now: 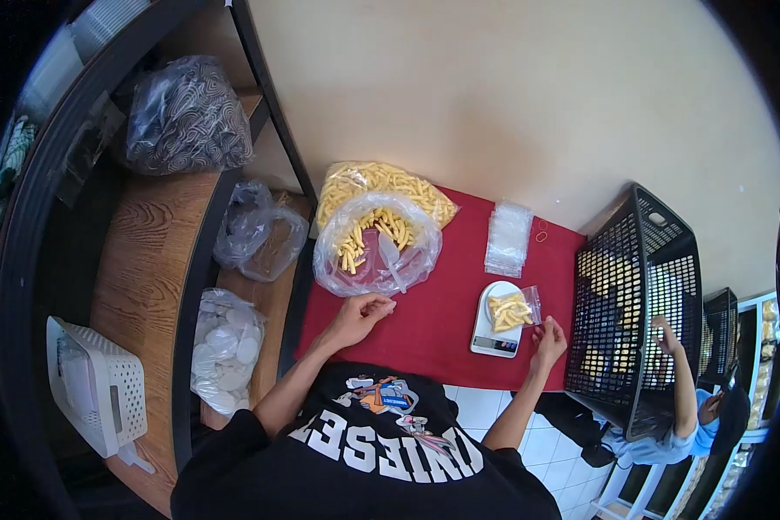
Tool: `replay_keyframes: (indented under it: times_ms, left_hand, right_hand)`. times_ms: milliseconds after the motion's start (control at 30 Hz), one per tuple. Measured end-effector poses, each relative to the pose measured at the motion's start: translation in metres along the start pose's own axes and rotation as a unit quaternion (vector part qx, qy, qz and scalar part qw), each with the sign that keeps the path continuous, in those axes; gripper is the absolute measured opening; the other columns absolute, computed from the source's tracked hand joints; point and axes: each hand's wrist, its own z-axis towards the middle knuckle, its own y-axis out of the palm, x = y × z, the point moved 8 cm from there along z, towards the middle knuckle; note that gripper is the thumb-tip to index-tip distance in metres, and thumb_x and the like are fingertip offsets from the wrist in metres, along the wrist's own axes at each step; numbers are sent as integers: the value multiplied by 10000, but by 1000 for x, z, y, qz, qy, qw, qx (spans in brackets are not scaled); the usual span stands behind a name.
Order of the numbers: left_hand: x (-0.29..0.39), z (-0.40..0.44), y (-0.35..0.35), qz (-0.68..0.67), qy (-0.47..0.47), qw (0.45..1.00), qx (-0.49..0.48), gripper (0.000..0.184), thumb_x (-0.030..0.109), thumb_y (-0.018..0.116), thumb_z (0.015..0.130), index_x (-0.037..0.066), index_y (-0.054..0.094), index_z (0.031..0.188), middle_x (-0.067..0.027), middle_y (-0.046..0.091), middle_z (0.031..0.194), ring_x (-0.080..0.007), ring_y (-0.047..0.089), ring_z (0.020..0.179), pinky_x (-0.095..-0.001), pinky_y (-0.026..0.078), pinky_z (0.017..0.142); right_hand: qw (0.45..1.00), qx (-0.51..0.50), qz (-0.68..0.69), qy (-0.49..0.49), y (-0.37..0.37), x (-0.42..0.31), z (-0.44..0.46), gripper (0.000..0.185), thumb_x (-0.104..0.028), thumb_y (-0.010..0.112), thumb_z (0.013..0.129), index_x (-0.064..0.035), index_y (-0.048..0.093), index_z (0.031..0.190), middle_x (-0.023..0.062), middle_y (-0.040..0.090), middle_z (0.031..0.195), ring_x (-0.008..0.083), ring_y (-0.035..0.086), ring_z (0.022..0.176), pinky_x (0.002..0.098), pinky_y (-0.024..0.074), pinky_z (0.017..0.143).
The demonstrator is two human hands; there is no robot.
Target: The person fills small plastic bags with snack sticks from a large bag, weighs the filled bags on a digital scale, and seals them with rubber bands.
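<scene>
On the red table top, an open clear bag (377, 247) holds yellow snack sticks and a clear scoop (390, 258). My left hand (361, 318) is just in front of that bag, fingers apart and holding nothing. A white digital scale (495, 340) carries a small plastic bag of the sticks (510, 311). Beside the scale's right edge is my right hand (549, 340), its fingers loosely curled near the small bag, with nothing visible in them. A larger, full bag of sticks (390, 179) lies against the wall.
Flat clear bags (509, 238) and rubber bands (541, 231) lie behind the scale. A tall black crate (620, 303) borders the table's right side. Beyond it is another person (680, 416). Wooden shelves (156, 234) at left hold bagged goods and a white basket (130, 396).
</scene>
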Motion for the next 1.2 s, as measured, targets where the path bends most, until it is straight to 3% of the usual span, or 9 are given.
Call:
replay_keyframes:
  times_ms: [167,400,600,700,867,967,1067,1100,1200]
  left_hand:
    - [1,-1,-1,4,-4,1000,6,231,158,660,1009,-27,716,1135,-96,770,998,-108,708,893,-266,548,801]
    - [2,0,1,4,-5,1000,13,238,178,677,1001,-19,724,1124,-87,767,970,-95,696,860,-263,543,777]
    - [5,2,4,55,-24,998,-11,229,165,675,1000,-1,713,1153,-77,758,1043,-114,700,960,-282,543,856]
    - [20,7,12,44,-29,998,-23,233,185,704,984,11,722,1138,-56,755,997,-89,675,900,-276,537,821]
    - [32,17,22,24,10,999,19,238,164,738,959,14,719,1143,-47,748,992,-81,670,886,-262,536,809]
    - [55,13,9,-5,116,982,148,269,107,795,893,13,718,1133,-75,734,1059,-90,673,861,-259,542,760]
    - [82,7,-2,80,193,963,173,319,104,800,885,11,711,1177,-85,722,1123,-98,674,884,-255,543,758]
    - [84,6,-3,45,157,974,154,255,46,777,886,10,737,1135,-83,723,1090,-137,680,964,-278,537,830]
    - [64,8,-1,-44,116,987,101,174,17,760,883,-8,759,1055,-93,739,1006,-151,691,916,-286,541,800]
  right_hand:
    - [993,-66,79,54,13,13,-3,184,-203,707,980,-31,710,1043,44,719,840,117,686,688,222,515,555]
    - [983,-117,113,87,26,19,-7,121,-145,697,976,-25,711,983,54,723,795,115,689,660,212,518,544]
    - [982,-131,132,-33,52,-28,-33,108,-84,694,965,19,720,987,79,730,811,98,648,645,211,497,584]
    - [974,-118,36,-190,80,-80,-78,110,-40,709,941,57,726,990,85,735,816,98,635,645,222,482,599]
    - [943,-165,-20,-288,131,-105,-146,47,20,724,852,37,748,889,15,680,748,63,597,675,231,466,620]
    - [933,-256,-10,-254,157,-110,-185,63,53,728,828,45,738,890,12,661,742,73,592,697,232,463,629]
    - [919,-313,20,-239,168,-118,-216,93,60,727,820,66,740,912,46,688,794,92,613,741,241,485,673]
    - [913,-325,15,-249,171,-116,-220,87,68,722,834,68,753,915,44,694,806,88,629,754,228,490,677]
    - [891,-371,10,-260,174,-115,-226,81,74,724,835,78,744,913,68,700,828,111,653,774,244,522,699]
